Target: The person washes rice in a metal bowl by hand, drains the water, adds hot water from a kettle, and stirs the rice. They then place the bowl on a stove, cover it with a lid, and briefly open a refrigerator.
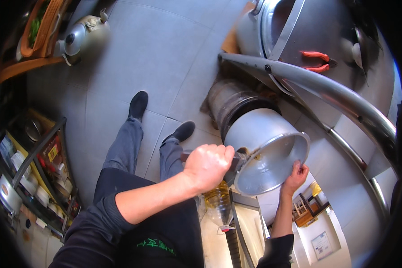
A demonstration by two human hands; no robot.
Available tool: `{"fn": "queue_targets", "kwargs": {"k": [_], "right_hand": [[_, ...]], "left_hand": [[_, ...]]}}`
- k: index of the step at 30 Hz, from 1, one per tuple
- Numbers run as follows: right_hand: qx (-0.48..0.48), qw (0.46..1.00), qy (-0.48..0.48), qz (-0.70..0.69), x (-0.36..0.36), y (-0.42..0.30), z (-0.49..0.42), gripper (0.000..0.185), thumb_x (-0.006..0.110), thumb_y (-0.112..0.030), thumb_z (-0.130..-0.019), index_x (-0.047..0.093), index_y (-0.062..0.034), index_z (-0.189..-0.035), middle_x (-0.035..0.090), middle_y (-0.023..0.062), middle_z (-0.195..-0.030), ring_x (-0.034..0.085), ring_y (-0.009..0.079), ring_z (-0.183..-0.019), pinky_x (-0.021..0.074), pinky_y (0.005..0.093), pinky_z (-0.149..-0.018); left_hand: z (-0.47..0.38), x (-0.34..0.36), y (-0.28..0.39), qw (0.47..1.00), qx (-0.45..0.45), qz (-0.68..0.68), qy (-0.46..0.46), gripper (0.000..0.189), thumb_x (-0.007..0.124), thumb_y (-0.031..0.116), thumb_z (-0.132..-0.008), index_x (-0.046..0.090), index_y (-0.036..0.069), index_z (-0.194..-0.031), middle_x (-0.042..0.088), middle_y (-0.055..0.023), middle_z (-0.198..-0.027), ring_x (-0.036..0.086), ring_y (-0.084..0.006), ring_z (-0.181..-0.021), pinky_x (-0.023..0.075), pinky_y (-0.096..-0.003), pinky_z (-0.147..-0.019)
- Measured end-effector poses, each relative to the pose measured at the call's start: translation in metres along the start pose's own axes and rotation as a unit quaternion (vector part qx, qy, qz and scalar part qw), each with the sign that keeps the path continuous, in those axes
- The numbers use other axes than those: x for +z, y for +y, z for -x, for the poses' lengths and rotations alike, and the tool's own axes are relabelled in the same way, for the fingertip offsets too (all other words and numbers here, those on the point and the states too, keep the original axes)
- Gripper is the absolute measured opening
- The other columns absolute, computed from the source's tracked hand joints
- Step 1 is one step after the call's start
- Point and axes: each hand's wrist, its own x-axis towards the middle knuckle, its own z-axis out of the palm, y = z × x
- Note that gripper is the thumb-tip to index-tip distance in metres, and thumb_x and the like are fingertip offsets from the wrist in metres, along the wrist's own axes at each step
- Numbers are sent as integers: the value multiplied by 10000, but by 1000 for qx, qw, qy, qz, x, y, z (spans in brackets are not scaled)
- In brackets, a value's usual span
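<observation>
A silvery metal pot is tilted, its mouth towards me, above or against a round, soot-marked stove; whether they touch I cannot tell. My left hand is closed in a fist around a dark handle that seems to join the pot near its rim; a brownish end shows past the fist. Brown residue marks the pot beside it. At the pot's far right rim, my right hand grips the edge, fingers inside. The inside looks bare and wet or shiny.
A plastic oil bottle is below my left hand. Right: a metal table edge, red-handled pliers and a large metal pot. Upper left: a kettle and an orange basket. Lower left: a rack holds bowls.
</observation>
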Motion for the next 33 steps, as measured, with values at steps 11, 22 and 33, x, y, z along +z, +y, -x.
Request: {"fn": "queue_targets", "kwargs": {"k": [11, 22, 33], "right_hand": [[61, 996, 66, 14, -73, -11, 43, 166, 681, -165, -1042, 575, -37, -1057, 592, 18, -969, 532, 123, -898, 455, 282, -842], [80, 994, 63, -45, -31, 13, 33, 145, 675, -131, -1038, 573, -33, -1071, 590, 22, -979, 537, 109, -899, 469, 280, -856], [72, 991, 70, -90, 11, 2, 21, 166, 677, -152, -1044, 570, -29, -1077, 588, 22, -966, 529, 108, -877, 464, 276, -837]], "left_hand": [[9, -4, 38, 998, 45, 41, -5, 188, 672, 119, -737, 619, 64, -909, 557, -41, -683, 628, -223, -619, 525, -346, -576], [-23, 4, 0, 998, 67, -16, 0, 177, 678, 99, -698, 624, 67, -864, 582, -49, -677, 644, -234, -631, 532, -356, -585], [-53, -4, -32, 996, 81, -28, 21, 166, 686, 83, -694, 613, 60, -841, 580, -67, -662, 644, -252, -628, 523, -375, -578]]}}
